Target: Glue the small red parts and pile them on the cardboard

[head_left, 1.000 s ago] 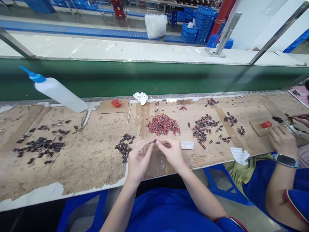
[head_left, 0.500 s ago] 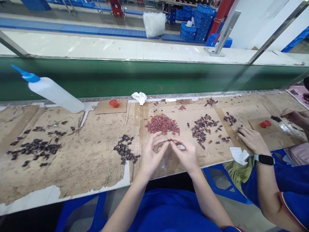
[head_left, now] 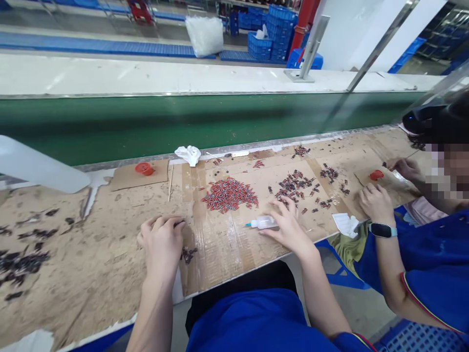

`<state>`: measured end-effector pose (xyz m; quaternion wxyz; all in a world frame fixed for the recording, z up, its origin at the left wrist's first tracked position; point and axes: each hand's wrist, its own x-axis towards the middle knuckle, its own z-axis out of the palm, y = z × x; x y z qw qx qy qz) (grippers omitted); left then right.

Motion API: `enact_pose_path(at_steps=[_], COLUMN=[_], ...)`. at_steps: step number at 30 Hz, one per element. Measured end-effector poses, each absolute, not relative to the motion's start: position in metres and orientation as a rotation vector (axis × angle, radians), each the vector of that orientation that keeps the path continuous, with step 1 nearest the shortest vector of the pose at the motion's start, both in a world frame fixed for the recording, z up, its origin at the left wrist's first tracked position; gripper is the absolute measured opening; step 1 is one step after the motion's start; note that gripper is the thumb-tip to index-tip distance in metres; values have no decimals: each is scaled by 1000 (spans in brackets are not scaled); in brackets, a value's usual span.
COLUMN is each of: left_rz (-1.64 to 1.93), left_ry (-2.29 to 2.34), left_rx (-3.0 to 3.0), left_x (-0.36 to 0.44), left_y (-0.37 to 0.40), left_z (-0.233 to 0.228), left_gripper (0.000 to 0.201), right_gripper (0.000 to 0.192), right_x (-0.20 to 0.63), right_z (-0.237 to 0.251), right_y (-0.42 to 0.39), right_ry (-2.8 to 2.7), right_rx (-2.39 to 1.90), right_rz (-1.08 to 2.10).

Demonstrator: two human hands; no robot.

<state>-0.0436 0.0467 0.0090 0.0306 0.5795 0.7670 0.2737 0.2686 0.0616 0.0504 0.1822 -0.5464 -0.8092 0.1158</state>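
My left hand (head_left: 163,239) is over a small pile of dark parts (head_left: 188,254) on the cardboard. Its fingers are curled, with a small dark part (head_left: 179,223) at the fingertips. My right hand (head_left: 289,225) is closed around the rear of a small clear squeeze bottle (head_left: 264,222), its thumb below and fingers above. The bottle lies low over the cardboard, its blue-green tip pointing left. Behind it spreads a heap of small red and grey pieces (head_left: 230,194). Farther right is a pile of red and dark assembled pieces (head_left: 296,185).
A large white bottle (head_left: 40,164) leans at the left, near more dark parts (head_left: 25,264). A red cup (head_left: 144,168), a thin stick (head_left: 170,183) and crumpled tissue (head_left: 188,155) lie farther back. At right, a co-worker's hands (head_left: 377,203) handle parts beside another red cup (head_left: 376,174).
My hands, together over the middle before, have separated: the left moved left to the dark pile, the right moved right onto the small bottle. The view has swung rightward.
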Motion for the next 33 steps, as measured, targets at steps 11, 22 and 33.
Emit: enact_pose_path(at_steps=[11,22,33], left_rz=[877,1004,1069], left_ry=[1645,1605,1669], left_rx=[2103,2047,1816], left_x=[14,14,20], left_y=[33,27,27], left_z=[6,2,4], left_gripper=[20,18,14], right_gripper=[32,25,24], right_x=[251,232,205], right_z=[50,36,31], right_y=[55,60,58], right_ry=[-1509,-959,-1092], right_rx=[-1366,-1225,-1315], right_rz=[1059,1422,1212])
